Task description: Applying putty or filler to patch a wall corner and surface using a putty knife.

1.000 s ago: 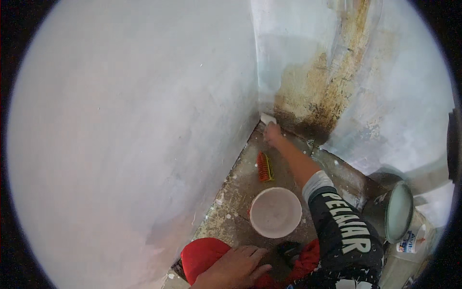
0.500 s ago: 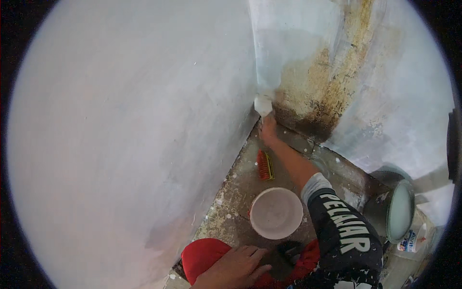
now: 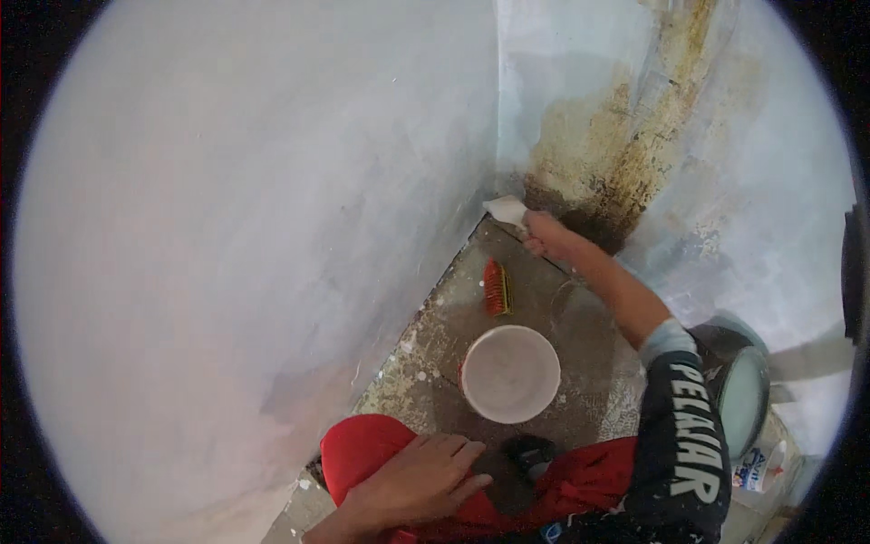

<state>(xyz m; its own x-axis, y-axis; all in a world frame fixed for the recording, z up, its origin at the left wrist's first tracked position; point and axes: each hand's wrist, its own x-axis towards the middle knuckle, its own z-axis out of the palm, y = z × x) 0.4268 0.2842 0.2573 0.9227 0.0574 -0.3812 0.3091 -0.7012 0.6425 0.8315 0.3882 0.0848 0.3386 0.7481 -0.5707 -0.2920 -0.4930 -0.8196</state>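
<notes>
My right hand (image 3: 546,236) reaches far forward into the corner, its fingers closed round the handle of a paintbrush (image 3: 507,210) with a broad white head. The head points left, low at the foot of the left wall (image 3: 272,208) where it meets the stained wall (image 3: 648,145). Whether the bristles press on the wall is hard to tell. At the near edge, my left hand (image 3: 421,476) rests on my red-clad knee (image 3: 362,451), fingers stretched out and holding nothing. Between my hands stands a round tub (image 3: 510,329) with whitish contents.
A scrub brush (image 3: 498,288) with red bristles lies on the paint-spattered floor (image 3: 417,358) beyond the tub. At the right, beside my dark sleeve, a large bucket (image 3: 745,399) with a pale green top stands near a small white container (image 3: 757,467).
My right hand has swung to the right, and the paintbrush has turned from pointing up into the corner to pointing left. My left hand stays on the knee. The whole view has shifted slightly.
</notes>
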